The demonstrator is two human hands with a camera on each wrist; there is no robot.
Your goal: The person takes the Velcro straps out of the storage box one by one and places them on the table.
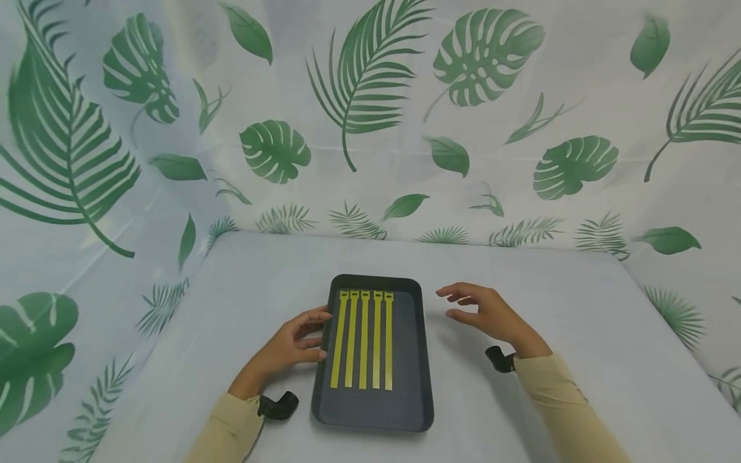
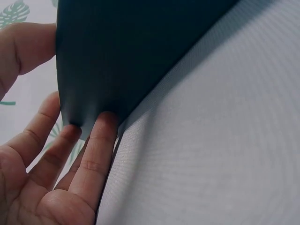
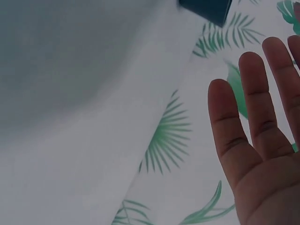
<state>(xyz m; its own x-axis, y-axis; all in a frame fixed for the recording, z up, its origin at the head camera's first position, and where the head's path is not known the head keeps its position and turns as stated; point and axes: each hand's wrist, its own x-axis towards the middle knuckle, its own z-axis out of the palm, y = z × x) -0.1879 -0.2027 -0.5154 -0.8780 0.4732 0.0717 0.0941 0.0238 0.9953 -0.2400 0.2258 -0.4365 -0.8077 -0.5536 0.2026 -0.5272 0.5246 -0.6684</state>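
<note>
A dark grey rectangular tray (image 1: pixel 370 410) lies on the white table, its long sides running away from me. Inside it, several yellow cable straps (image 1: pixel 364 341) are laid side by side lengthwise, their slotted heads at the far end. My left hand (image 1: pixel 292 344) is at the tray's left side. In the left wrist view, relaxed, spread fingers (image 2: pixel 93 159) rest against the tray's outer wall (image 2: pixel 108 56), with the thumb at its edge. Off the tray's right side, my right hand (image 1: pixel 489 314) hovers with loosely bent fingers and holds nothing.
White cloth (image 1: pixel 266 270) covers the table. Leaf-printed curtains (image 1: pixel 370 128) stand behind and at both sides. A black wrist camera (image 1: pixel 279 406) sits on the left wrist, and another black camera (image 1: pixel 499 359) on the right.
</note>
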